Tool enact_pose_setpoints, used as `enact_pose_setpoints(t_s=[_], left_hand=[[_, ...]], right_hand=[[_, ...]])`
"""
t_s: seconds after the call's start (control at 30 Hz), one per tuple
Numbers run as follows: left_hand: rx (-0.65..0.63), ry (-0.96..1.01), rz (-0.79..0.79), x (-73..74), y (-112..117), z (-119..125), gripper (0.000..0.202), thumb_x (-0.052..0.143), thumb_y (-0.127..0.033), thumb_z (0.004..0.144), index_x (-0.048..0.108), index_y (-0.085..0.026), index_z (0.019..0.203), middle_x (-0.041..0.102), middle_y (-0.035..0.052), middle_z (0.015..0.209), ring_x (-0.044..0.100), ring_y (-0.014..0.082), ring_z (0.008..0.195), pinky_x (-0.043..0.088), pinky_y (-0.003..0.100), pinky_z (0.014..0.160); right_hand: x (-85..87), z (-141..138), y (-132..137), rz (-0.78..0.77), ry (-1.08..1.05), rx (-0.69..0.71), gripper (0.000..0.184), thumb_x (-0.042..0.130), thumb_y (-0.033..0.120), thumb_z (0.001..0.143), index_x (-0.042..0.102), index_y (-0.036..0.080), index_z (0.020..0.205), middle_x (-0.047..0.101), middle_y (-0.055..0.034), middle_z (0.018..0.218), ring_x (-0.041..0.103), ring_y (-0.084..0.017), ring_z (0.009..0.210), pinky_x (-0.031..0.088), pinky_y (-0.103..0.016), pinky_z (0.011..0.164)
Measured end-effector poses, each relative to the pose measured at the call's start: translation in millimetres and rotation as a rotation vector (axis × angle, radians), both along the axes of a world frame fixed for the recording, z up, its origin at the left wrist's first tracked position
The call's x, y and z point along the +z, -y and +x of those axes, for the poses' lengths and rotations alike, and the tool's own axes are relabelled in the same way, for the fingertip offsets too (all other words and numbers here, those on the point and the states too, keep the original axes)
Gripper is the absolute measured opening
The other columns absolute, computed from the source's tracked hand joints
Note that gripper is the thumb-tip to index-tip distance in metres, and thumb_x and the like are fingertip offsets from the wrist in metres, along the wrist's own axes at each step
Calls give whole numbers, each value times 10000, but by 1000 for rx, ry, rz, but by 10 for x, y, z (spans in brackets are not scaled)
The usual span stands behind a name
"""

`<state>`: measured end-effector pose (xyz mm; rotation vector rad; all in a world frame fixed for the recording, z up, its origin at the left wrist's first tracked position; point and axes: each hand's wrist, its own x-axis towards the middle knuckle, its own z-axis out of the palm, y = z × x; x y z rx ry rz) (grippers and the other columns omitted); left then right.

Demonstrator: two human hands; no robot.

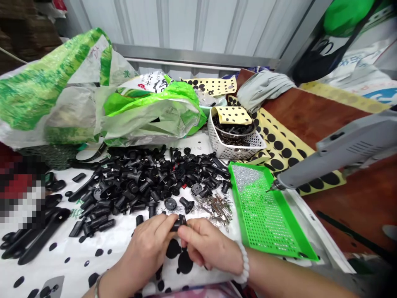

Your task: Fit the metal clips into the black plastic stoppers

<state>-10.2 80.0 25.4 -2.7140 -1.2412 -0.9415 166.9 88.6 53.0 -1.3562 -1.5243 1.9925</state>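
Both my hands meet at the table's near edge around one small black plastic part (179, 223). My left hand (151, 244) pinches its left end with thumb and fingers. My right hand (207, 244), with a white bead bracelet at the wrist, grips its right end. Just beyond them lies a big heap of similar black plastic parts (145, 182) and a small pile of shiny metal clips (217, 207).
A green perforated tray (266, 215) holding tiny screws lies to the right, with a grey electric screwdriver (338, 157) hanging over it. A white basket (234, 140) of black parts, yellow sheets of black dots (285, 145) and green-white sacks (93, 95) stand behind.
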Motion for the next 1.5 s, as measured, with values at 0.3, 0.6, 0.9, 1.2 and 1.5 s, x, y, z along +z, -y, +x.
enact_pose_setpoints(t_s=[0.3, 0.6, 0.9, 1.2, 1.5], left_hand=[[574, -187, 51, 622, -694, -613, 481, 446, -373, 883, 448, -132, 1300, 548, 153, 1152, 560, 287, 1012, 486, 412, 832], [93, -234, 23, 541, -773, 274, 237, 491, -279, 871, 634, -155, 1013, 619, 99, 967, 562, 245, 873, 448, 406, 795], [-10, -447, -74, 275, -990, 916, 168, 627, -249, 771, 696, -98, 746, 584, 191, 1030, 495, 340, 1015, 413, 471, 827], [-90, -446, -102, 225, -1030, 747, 165, 555, -172, 805, 716, -172, 843, 594, 149, 1113, 517, 299, 1039, 378, 504, 902], [165, 487, -465, 654, -734, 83, 275, 581, -320, 812, 655, -145, 1010, 706, 64, 982, 648, 196, 897, 500, 359, 876]], right_hand=[[147, 422, -102, 398, 45, -114, 262, 545, 397, 822, 585, 144, 875, 488, 42, 578, 437, -75, 502, 343, -206, 471], [209, 741, -146, 669, 392, -190, 202, 502, 342, 868, 599, 166, 882, 582, 12, 649, 501, -101, 574, 366, -237, 542], [136, 857, -18, 827, 549, -160, 193, 526, 318, 854, 626, 166, 920, 626, 1, 676, 545, -113, 587, 387, -240, 581], [-8, 710, 105, 1041, 629, 28, 179, 501, 295, 889, 604, 154, 928, 654, -56, 827, 603, -162, 757, 409, -264, 664], [-79, 350, 141, 1101, 669, 117, 185, 484, 302, 903, 573, 169, 996, 619, -65, 891, 603, -188, 791, 432, -289, 661]])
